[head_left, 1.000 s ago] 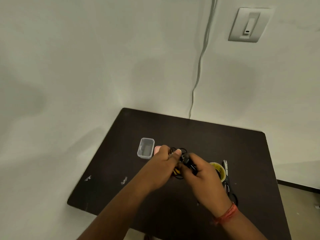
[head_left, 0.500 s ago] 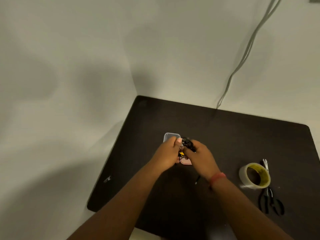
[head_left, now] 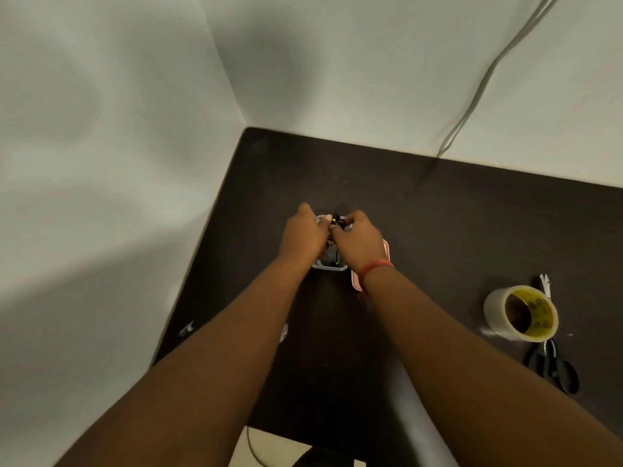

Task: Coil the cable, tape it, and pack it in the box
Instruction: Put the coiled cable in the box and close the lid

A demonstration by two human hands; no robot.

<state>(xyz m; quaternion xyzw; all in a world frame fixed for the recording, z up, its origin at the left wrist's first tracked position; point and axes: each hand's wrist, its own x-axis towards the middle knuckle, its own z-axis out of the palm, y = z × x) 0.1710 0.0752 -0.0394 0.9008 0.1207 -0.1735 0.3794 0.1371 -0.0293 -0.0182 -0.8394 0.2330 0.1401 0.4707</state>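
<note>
Gripping a small bundle of black cable (head_left: 337, 224) between curled fingers, the left hand (head_left: 303, 235) and the right hand (head_left: 360, 241) meet knuckle to knuckle directly over a small clear plastic box (head_left: 332, 266). Both hands are closed around the bundle, which shows a yellow spot; how much of the cable already sits inside the box cannot be told, since the hands cover its opening. One pink lid (head_left: 357, 281) lies touching the box at its 3 o'clock side, under the right wrist, which wears a red wristband (head_left: 376, 266). At 4 o'clock from the hands, well apart, stands one roll of clear tape (head_left: 521, 313), with one pair of black-handled scissors (head_left: 553, 362) just beside it on the dark table (head_left: 472, 214).
</note>
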